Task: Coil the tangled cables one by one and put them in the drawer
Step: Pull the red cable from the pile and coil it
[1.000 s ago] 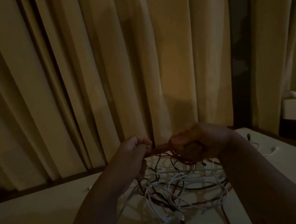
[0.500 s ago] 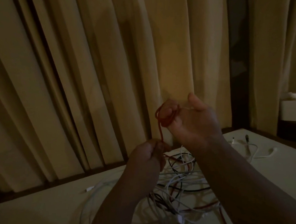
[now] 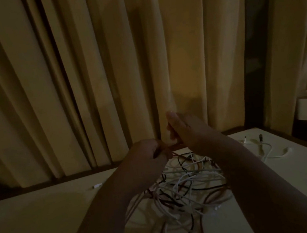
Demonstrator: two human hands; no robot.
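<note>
left hand point(image 3: 147, 153) pinches red cable point(image 3: 175, 146) taut; right hand point(image 3: 186, 130) fingers straight, likely the winding spool, above tangle point(image 3: 190, 184).

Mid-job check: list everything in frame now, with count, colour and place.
tangled cables: one pile, white, black and red, table centre
red cable: one, red, stretched between the hands
loose cable: at least one, white, table's right end
small connector: one, white, left of the pile
table: one, pale, under everything
curtains: beige, behind the table
left hand: one, grips the red cable
right hand: one, raised, grip on red cable unclear
</note>
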